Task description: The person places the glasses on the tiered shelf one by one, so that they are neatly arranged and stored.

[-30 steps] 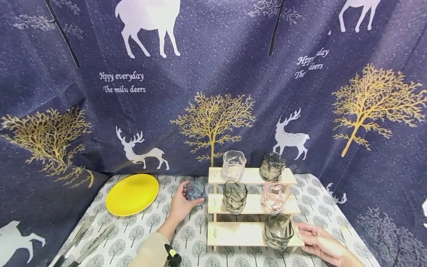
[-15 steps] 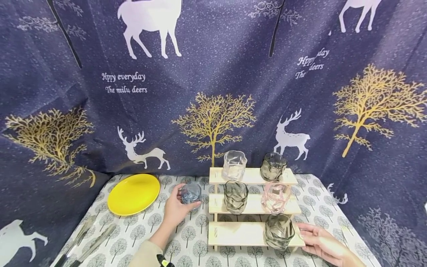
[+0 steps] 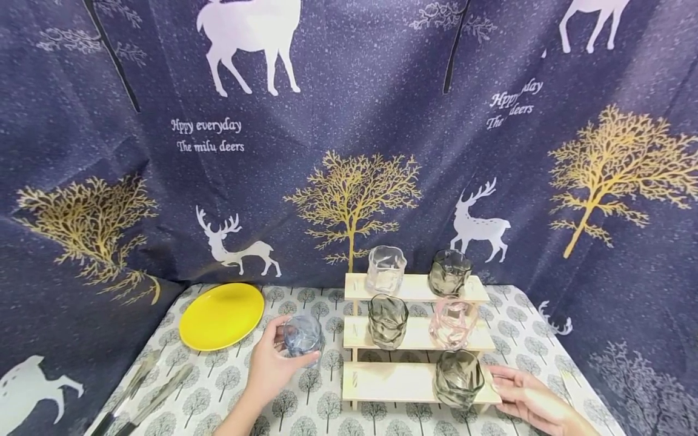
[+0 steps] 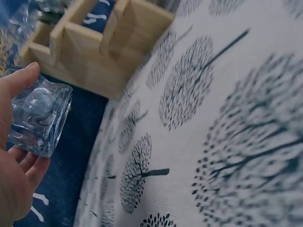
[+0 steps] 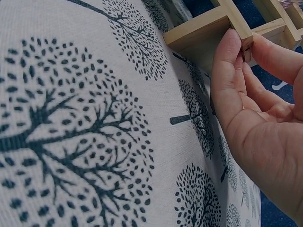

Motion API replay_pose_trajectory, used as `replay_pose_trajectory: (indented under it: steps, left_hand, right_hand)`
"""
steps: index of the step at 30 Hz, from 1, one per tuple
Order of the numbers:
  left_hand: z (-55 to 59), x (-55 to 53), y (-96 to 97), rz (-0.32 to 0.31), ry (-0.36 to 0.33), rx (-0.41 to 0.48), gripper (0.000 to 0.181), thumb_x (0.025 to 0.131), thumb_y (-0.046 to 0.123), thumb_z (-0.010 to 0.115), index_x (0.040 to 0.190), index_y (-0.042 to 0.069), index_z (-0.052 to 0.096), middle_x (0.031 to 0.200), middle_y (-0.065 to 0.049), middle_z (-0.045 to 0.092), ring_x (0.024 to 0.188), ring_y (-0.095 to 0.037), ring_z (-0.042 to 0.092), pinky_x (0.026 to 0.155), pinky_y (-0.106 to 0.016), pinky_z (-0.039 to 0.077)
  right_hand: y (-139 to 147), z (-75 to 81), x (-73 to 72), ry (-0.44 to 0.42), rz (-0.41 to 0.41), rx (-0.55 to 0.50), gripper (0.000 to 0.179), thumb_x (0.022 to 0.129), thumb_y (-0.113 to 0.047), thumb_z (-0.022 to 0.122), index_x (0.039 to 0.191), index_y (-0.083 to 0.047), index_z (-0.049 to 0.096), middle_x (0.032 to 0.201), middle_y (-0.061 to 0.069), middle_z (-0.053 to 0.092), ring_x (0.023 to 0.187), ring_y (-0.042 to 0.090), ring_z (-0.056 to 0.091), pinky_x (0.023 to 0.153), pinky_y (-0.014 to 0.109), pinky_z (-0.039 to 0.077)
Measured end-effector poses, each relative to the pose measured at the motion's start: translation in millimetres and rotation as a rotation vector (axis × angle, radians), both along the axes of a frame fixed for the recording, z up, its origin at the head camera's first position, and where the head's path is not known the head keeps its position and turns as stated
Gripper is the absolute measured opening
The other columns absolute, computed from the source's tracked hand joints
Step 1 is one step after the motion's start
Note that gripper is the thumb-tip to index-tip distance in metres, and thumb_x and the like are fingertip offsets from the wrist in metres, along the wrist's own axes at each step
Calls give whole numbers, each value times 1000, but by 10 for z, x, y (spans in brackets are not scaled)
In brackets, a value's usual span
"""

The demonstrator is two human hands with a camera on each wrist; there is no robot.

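My left hand (image 3: 271, 361) grips a bluish clear glass (image 3: 302, 336) between thumb and fingers, left of the three-tier wooden display rack (image 3: 388, 383). In the left wrist view the glass (image 4: 40, 116) appears lifted away from the cloth. At the rack's lower right end, my right hand (image 3: 530, 396) pinches the edge of the lowest board, thumb and fingers on either side. The right wrist view shows that wooden end (image 5: 201, 30) between the fingers. A smoky grey glass (image 3: 458, 378) stands on the lowest tier, near the right hand.
A smoky glass (image 3: 388, 322) and a pink glass (image 3: 454, 323) stand on the middle tier. The top tier bears a clear glass (image 3: 386, 270) and another smoky glass (image 3: 449, 272). A yellow plate (image 3: 222, 317) lies back left, with dark-handled utensils (image 3: 158, 396) in front.
My left hand has drawn the bluish glass left and toward me, away from the rack. My right hand stays at the rack's end. The view has shifted slightly.
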State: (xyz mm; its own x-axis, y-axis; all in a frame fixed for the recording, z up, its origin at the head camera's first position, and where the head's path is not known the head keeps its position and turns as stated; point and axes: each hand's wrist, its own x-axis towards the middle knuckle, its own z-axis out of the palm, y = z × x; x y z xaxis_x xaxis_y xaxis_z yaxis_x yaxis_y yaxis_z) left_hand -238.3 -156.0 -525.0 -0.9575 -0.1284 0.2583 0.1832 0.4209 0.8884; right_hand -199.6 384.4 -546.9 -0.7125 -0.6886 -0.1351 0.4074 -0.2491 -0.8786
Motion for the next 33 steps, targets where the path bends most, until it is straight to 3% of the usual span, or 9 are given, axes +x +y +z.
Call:
replay_pose_trajectory:
  steps: [8, 16, 20, 27, 33]
  left_hand:
    - [228, 416, 171, -46, 21, -4, 96, 54, 39, 104, 136, 20, 58, 111, 3, 67, 104, -15, 62, 93, -36, 56]
    - [343, 678, 469, -128, -29, 37, 95, 52, 37, 105, 134, 27, 58, 117, 3, 65, 105, -17, 64, 93, -38, 56]
    - [345, 743, 647, -188, -60, 65, 93, 54, 37, 103, 135, 27, 58, 122, -1, 64, 106, -21, 64, 93, -36, 56]
    - [269, 751, 960, -273, -105, 95, 94, 57, 39, 102, 137, 25, 57, 124, -2, 62, 107, -21, 64, 91, -36, 57]
    - [147, 700, 1195, -291, -138, 138, 94, 55, 40, 103, 136, 33, 56, 121, 3, 63, 101, -16, 66, 86, -31, 57]
  right_hand:
    - [7, 6, 2, -9, -5, -4, 48, 112, -1, 30, 135, -26, 63, 138, 8, 64, 124, 21, 63, 105, 36, 51]
    - [0, 5, 8, -3, -5, 14, 48, 113, -2, 30, 136, -28, 63, 136, 7, 66, 121, 18, 65, 102, 33, 53]
    - [5, 2, 9, -2, 3, 8, 48, 113, -3, 29, 137, -28, 63, 138, 7, 65, 123, 19, 64, 105, 35, 51]
    - [6, -2, 9, 11, 1, 9, 47, 113, -3, 29, 137, -27, 62, 138, 6, 65, 124, 20, 63, 105, 35, 51]
    - [10, -15, 11, 19, 3, -2, 48, 113, -2, 29, 137, -27, 62, 137, 7, 65, 122, 20, 64, 104, 35, 52]
